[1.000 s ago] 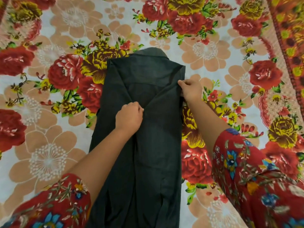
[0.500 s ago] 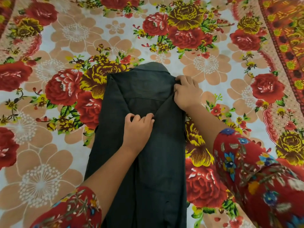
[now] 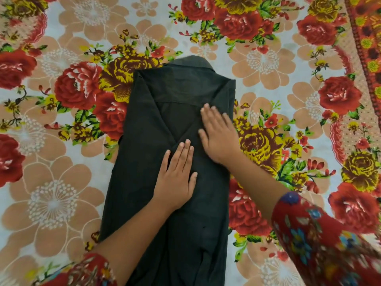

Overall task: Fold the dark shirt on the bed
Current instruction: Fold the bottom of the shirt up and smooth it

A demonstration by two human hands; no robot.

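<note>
The bed (image 3: 51, 203), spread with a pale cotton sheet printed in red and yellow roses, carries the dark grey-green woven shirt (image 3: 144, 162), which lies lengthwise down the middle as a narrow strip. Its rounded collar (image 3: 191, 62) points away from the person and its lower end runs out of view at the bottom. Both side panels are turned in over the back, and their edges meet in a V near the centre, most likely so that the strip can then be doubled end to end. The right hand (image 3: 218, 137) lies flat on the turned-in right panel and the left hand (image 3: 175, 178) just beside it, on the place where the panels cross, seemingly to press the folds flat and stop the cloth from springing open. The fingers (image 3: 186, 149) of both hands are straight and a little apart, gripping nothing, and the shirt lies directly under them, touching palms and fingertips.
</note>
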